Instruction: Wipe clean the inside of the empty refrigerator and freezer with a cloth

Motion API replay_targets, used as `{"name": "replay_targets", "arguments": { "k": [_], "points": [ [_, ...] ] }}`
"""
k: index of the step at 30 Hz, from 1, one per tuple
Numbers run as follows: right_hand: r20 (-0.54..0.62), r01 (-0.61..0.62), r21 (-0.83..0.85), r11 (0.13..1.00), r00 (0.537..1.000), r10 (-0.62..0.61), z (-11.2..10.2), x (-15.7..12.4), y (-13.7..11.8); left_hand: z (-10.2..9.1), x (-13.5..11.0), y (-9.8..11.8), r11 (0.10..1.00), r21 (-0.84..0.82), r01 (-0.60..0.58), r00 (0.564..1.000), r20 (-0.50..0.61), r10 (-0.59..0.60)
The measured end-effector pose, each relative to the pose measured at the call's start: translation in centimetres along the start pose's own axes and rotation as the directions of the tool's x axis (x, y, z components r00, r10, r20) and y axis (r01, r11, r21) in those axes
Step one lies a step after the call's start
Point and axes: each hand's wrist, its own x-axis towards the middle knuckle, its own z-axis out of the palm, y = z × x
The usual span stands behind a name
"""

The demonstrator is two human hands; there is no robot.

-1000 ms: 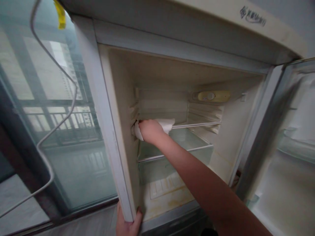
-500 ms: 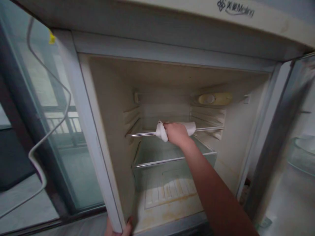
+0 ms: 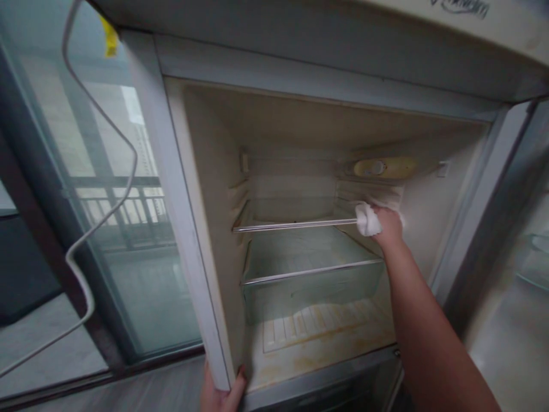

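Observation:
An open, empty fridge (image 3: 201, 240) fills the view. My right hand (image 3: 388, 227) reaches inside, closed around a white cloth (image 3: 367, 219) pressed against the right end of the upper glass shelf (image 3: 295, 224), beside the ribbed right wall. My left hand (image 3: 223, 392) grips the bottom of the fridge's left front edge, fingers curled around it. A second glass shelf (image 3: 311, 272) sits lower, above a stained floor panel (image 3: 317, 337).
A yellowish thermostat housing (image 3: 384, 167) sits high on the back right. The open fridge door (image 3: 514, 274) stands at the right. A glass balcony door (image 3: 86, 217) and a hanging white cable (image 3: 103, 171) are at the left.
My right hand slid the cloth along the upper shelf's front rail, from its left end through the middle to its right end. My left hand stays on the fridge edge.

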Motion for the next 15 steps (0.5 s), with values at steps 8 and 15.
{"name": "replay_targets", "arguments": {
  "k": [8, 15],
  "points": [
    [-0.135, 0.38, 0.255, 0.889, 0.925, -0.356, -1.8, -3.4, -6.9, 0.6, -0.2, -0.2, 0.999, -0.01, -0.032, 0.999, -0.03, 0.032],
    [-0.056, 0.567, 0.391, 0.725, 0.801, -0.596, -6.0, -2.8, -18.3, 0.3, 0.1, -0.7, 0.999, 0.011, -0.036, 0.999, 0.032, 0.035]
  ]
}}
